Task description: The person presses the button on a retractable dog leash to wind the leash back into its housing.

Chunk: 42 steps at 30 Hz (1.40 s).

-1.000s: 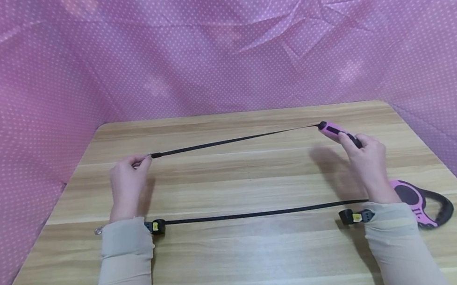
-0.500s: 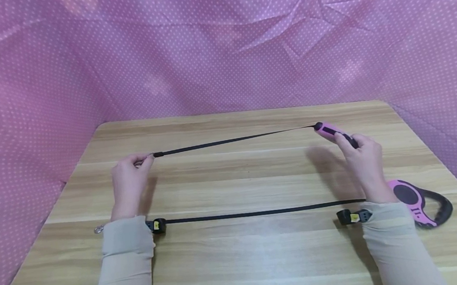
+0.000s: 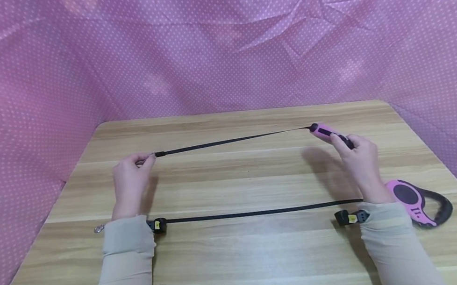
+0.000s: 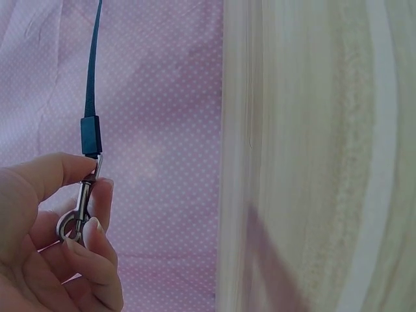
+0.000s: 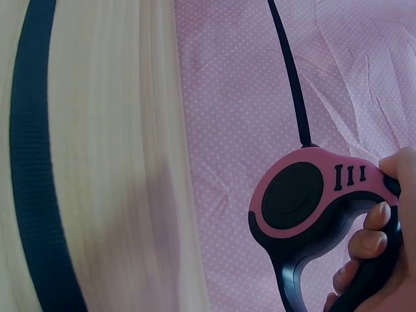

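Observation:
My right hand (image 3: 361, 158) grips the black handle of a pink-and-black retractable dog leash (image 5: 286, 195), fingers curled through its loop and thumb on top, as the right wrist view shows. My left hand (image 3: 130, 179) pinches the metal snap hook (image 4: 81, 205) at the end of that leash's black strap (image 3: 228, 141). Held above the table, the strap runs nearly straight between both hands. A second retractable leash (image 3: 408, 192) of the same look lies on the table, partly behind the right wrist. Its strap (image 3: 262, 212) stretches left under the left wrist.
The wooden table (image 3: 259, 261) has rounded far corners. A pink polka-dot cloth (image 3: 219, 59) hangs around its back and sides. Past the left sleeve pokes the second leash's snap hook (image 3: 99, 228).
My right hand has moved slightly left with the leash body, and the left hand a little right, so the raised strap span is shorter. The second leash stays in place.

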Each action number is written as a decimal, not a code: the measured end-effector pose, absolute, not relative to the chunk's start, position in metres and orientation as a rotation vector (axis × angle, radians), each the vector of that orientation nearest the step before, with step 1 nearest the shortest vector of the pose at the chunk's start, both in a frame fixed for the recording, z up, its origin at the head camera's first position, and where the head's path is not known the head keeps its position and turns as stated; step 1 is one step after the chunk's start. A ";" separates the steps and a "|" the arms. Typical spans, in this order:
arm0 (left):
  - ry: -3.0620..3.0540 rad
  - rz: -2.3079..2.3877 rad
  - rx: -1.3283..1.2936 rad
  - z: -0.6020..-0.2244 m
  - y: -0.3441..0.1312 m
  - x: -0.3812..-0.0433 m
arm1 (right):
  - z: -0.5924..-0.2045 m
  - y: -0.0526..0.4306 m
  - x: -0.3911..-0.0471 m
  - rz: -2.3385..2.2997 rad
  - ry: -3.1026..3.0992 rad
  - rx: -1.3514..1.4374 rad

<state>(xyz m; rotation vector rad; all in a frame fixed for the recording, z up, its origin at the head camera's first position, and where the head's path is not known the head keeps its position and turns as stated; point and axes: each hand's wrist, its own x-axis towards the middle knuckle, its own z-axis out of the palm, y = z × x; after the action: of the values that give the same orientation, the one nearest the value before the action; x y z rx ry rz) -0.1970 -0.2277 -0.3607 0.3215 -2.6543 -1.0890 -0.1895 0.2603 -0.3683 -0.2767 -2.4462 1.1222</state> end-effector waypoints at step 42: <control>-2.707 -1.086 0.290 -0.359 -0.217 -0.194 | -0.369 0.243 -0.188 1.108 -2.458 -0.116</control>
<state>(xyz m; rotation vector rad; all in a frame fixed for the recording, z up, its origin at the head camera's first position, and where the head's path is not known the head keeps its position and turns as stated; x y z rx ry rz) -0.1941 -0.2167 -0.3588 0.2902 -2.7069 -1.0862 -0.1876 0.2427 -0.3685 -0.1157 -2.4579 1.1082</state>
